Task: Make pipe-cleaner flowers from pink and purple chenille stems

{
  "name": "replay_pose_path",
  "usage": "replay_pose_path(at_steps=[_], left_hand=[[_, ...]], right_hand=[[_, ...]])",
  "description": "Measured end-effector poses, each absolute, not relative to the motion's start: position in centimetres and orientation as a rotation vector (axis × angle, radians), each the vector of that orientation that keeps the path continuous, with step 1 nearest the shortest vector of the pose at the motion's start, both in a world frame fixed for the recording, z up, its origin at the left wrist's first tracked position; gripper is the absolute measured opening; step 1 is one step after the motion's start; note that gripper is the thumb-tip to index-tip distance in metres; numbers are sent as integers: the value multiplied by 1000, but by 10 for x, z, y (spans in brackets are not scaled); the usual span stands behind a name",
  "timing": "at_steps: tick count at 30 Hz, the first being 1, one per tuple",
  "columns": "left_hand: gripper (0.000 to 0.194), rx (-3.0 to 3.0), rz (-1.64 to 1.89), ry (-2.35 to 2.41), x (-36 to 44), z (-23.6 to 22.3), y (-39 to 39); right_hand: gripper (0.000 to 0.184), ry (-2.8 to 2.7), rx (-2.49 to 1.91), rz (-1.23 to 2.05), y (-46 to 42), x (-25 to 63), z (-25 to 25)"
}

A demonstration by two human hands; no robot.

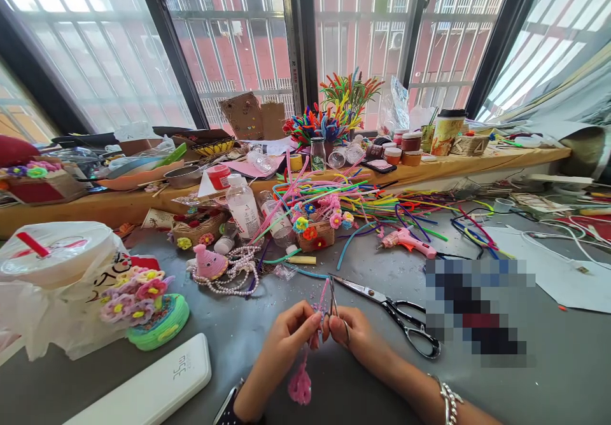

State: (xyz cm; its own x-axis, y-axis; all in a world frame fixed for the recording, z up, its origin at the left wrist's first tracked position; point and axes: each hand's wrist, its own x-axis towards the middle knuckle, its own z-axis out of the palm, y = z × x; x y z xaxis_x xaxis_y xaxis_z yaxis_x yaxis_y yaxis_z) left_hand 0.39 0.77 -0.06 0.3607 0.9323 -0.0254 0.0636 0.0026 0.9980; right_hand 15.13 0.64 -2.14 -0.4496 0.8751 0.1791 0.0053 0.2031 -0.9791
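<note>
Near the front of the grey table, my left hand [292,328] pinches a pink pipe cleaner [324,292] between thumb and fingers. From its lower end hangs a fuzzy pink looped shape [300,385], like a small flower. My right hand [356,331] is closed round the handles of small scissors [333,298], whose blades point up right beside the pipe cleaner. Whether the blades touch it, I cannot tell. Large black-handled scissors [382,299] lie just beyond my right hand.
A pink glue gun [408,242] and a heap of coloured pipe cleaners [334,189] lie farther back. At left are a white power bank [147,383], a green flower-topped piece [160,323] and a bagged drink cup [55,256]. Pearl strings [238,278] surround a pink cone. A pixelated patch covers something at right.
</note>
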Motion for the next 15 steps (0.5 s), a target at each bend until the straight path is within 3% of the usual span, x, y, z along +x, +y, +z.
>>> replay_pose_path(at_steps=[15], left_hand=[[32,1382,850,1014,5,1,5]], right_hand=[[57,-1778,-890,1250,5,150,-22]])
